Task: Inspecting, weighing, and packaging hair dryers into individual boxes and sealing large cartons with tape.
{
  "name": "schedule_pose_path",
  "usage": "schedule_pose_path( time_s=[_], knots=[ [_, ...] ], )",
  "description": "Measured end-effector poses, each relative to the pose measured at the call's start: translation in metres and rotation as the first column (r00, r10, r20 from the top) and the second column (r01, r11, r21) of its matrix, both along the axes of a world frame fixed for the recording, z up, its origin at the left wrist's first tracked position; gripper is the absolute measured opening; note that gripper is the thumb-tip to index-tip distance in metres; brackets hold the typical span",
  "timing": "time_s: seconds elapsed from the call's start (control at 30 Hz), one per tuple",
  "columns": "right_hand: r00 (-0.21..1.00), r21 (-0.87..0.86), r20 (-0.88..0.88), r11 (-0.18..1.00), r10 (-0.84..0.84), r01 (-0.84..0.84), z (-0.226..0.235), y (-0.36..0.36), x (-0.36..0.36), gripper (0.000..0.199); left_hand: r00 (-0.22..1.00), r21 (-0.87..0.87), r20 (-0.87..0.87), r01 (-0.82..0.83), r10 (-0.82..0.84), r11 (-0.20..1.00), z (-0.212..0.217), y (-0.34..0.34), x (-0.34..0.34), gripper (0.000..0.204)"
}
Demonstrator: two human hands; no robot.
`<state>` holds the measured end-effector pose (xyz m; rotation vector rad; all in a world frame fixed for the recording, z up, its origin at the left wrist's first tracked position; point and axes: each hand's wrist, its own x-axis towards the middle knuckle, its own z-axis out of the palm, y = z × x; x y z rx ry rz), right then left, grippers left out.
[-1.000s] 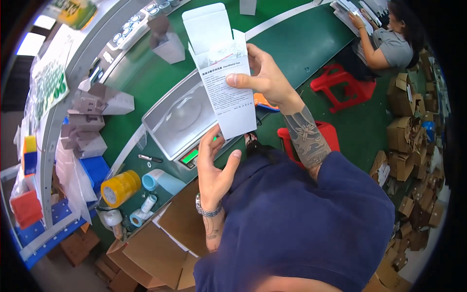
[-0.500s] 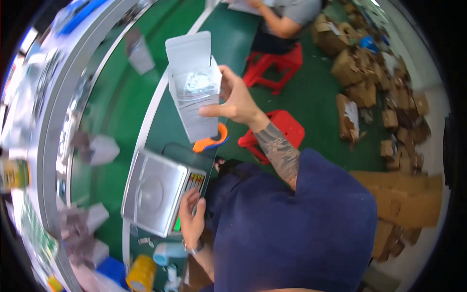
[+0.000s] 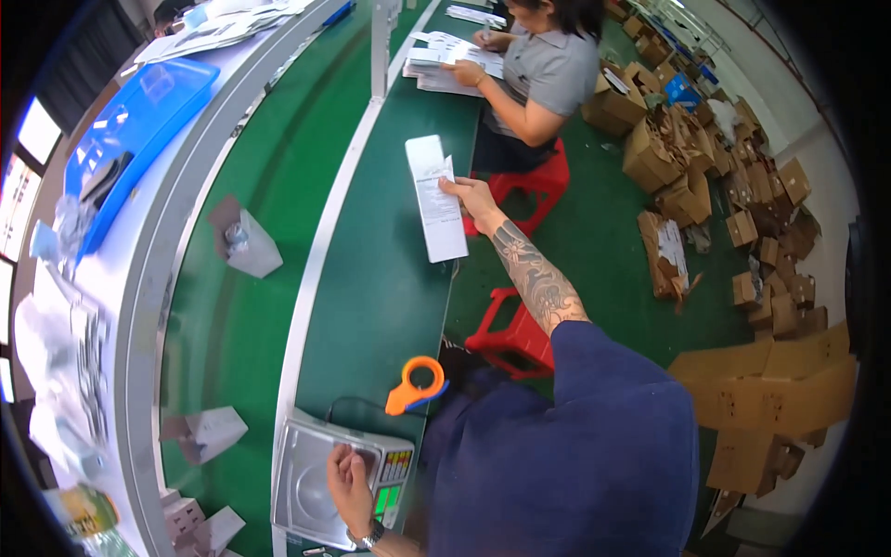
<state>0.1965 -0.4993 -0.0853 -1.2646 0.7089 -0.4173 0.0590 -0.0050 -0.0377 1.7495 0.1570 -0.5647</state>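
My right hand [image 3: 473,201] holds a tall white carton [image 3: 438,209] by its edge, over the green bench at arm's length. The carton's top flap stands up; its printed side faces me and its inside is hidden. My left hand [image 3: 348,487] hovers over the steel pan of a weighing scale [image 3: 306,473], holding nothing, fingers loosely bent and partly apart. The scale's keys and lit green display are beside that hand. An orange tape dispenser [image 3: 406,397] lies on the bench between the scale and the carton.
Left of the bench, a green conveyor belt [image 3: 278,176] carries several open white cartons [image 3: 251,246]. A blue tray [image 3: 139,130] rests on the shelf beyond. A co-worker [image 3: 548,84] sits ahead, handling white papers. Red stools [image 3: 515,334] and piled cardboard boxes [image 3: 682,153] are at right.
My right hand has carried the carton forward and turned it, so its inside no longer shows. My left hand has moved from the scale's key panel to over its pan. The view has shifted forward.
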Motion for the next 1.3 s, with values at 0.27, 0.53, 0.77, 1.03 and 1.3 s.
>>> schedule_pose_path(
  time_s=[0.27,0.53,0.77,1.03,1.3],
  knots=[
    [0.949,-0.409,-0.284,0.879,0.134,-0.246,-0.063,-0.182,0.177,0.026,0.952,0.127,-0.047,-0.296,0.303,0.947,-0.002,-0.067,-0.013,0.031],
    [0.96,-0.827,-0.278,0.514,-0.023,-0.227,-0.066,-0.205,0.195,0.021,0.913,0.156,-0.029,-0.398,0.407,0.904,0.015,-0.112,-0.018,0.032],
    [0.971,-0.734,-0.218,0.672,-0.094,-0.099,-0.115,-0.152,0.056,0.013,0.899,0.2,-0.019,-0.426,0.438,0.882,0.031,-0.142,-0.007,0.033],
    [0.881,-0.292,-0.415,0.884,0.227,-0.365,-0.142,-0.01,-0.027,0.013,0.904,0.242,0.008,-0.416,0.427,0.876,0.036,-0.103,-0.005,0.024],
    [0.866,-0.551,-0.395,0.675,0.306,-0.49,-0.09,0.034,-0.052,0.036,0.802,0.475,0.315,-0.596,0.507,0.647,0.042,0.069,-0.025,0.027]
  ],
)
